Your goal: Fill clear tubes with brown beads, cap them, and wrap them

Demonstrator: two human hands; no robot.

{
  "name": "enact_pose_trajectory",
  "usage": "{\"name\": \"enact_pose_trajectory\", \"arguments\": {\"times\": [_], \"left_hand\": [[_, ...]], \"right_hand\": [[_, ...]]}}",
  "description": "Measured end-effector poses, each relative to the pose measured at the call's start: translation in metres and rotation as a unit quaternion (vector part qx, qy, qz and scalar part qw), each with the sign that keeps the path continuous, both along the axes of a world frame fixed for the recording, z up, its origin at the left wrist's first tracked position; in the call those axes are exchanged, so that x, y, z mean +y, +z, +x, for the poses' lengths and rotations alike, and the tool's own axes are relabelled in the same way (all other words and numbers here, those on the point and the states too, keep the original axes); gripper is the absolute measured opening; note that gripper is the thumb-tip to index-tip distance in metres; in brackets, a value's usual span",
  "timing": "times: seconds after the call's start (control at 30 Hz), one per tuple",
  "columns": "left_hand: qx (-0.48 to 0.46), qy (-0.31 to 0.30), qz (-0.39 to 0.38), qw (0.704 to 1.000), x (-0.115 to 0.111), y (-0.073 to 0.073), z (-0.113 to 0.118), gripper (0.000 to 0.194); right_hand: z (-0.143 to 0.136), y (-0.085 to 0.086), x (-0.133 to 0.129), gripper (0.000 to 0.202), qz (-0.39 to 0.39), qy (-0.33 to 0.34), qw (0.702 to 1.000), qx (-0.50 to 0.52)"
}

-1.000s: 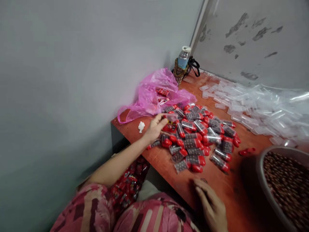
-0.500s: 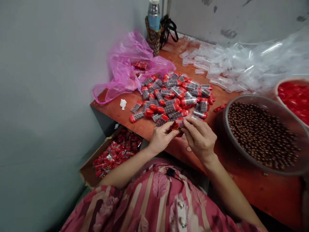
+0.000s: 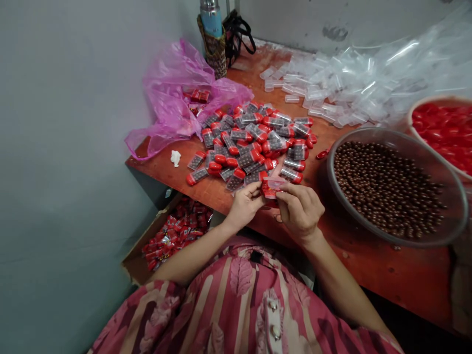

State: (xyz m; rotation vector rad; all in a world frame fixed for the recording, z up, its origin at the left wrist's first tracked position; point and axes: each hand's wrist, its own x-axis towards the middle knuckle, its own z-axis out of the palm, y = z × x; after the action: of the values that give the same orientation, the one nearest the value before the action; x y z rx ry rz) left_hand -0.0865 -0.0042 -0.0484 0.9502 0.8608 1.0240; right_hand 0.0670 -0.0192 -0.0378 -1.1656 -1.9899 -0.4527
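Observation:
Between my two hands, at the table's near edge, is a small red printed packet [image 3: 272, 188] with a clear strip along its top. My left hand [image 3: 245, 206] pinches its left side, fingers closed. On its right side, my right hand [image 3: 300, 209] grips with thumb and curled fingers. Just beyond lies a pile of small clear tubes [image 3: 250, 137] with red caps, filled with dark brown balls. Whether anything sits inside the packet is hidden by my fingers.
Brown balls fill a grey basin [image 3: 332, 184] at right, beside a pink-rimmed tub [image 3: 411, 120] of red caps. Empty clear tubes [image 3: 317, 93] spread behind. A pink plastic bag [image 3: 167, 93] and a flask [image 3: 211, 22] stand at left. Below, a carton [image 3: 134, 255] holds red packets.
The view has shifted, so the table things sit further left and higher. The packet has turned in my fingers, showing more of its red face and clear top strip.

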Motion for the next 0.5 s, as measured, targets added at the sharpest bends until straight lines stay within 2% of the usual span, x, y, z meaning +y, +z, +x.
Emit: {"name": "enact_pose_trajectory", "arguments": {"times": [0.1,0.2,0.27,0.33,0.4,0.43,0.47,0.5], "left_hand": [[-0.077,-0.024,-0.064,0.995,0.001,0.001,-0.003,0.041],[-0.143,-0.049,-0.172,0.973,0.003,0.001,-0.005,0.042],[-0.146,-0.037,-0.216,0.965,0.004,-0.002,-0.002,0.041],[-0.124,-0.010,-0.210,0.970,0.002,-0.005,0.000,0.039],[-0.082,0.010,-0.166,0.983,-0.004,-0.008,0.000,0.041],[-0.047,0.012,-0.132,0.990,-0.008,-0.009,-0.002,0.043],[0.001,0.006,-0.096,0.995,-0.013,-0.011,-0.005,0.044],[0.048,0.000,-0.068,0.997,-0.017,-0.012,-0.011,0.045]], "right_hand": [[0.006,-0.007,0.003,0.009,0.005,0.027,1.000,0.007],[0.008,-0.010,0.005,0.008,0.010,0.058,0.998,0.003],[0.007,-0.010,0.004,0.007,0.004,0.106,0.994,-0.003],[0.004,-0.008,0.003,0.008,-0.020,0.147,0.989,0.010],[0.005,-0.003,0.007,0.011,-0.057,0.119,0.989,0.073],[0.006,0.001,0.012,0.011,-0.071,0.072,0.986,0.132],[0.009,0.004,0.018,0.010,-0.086,0.006,0.973,0.216],[0.011,0.008,0.024,0.008,-0.069,-0.045,0.944,0.321]]}}
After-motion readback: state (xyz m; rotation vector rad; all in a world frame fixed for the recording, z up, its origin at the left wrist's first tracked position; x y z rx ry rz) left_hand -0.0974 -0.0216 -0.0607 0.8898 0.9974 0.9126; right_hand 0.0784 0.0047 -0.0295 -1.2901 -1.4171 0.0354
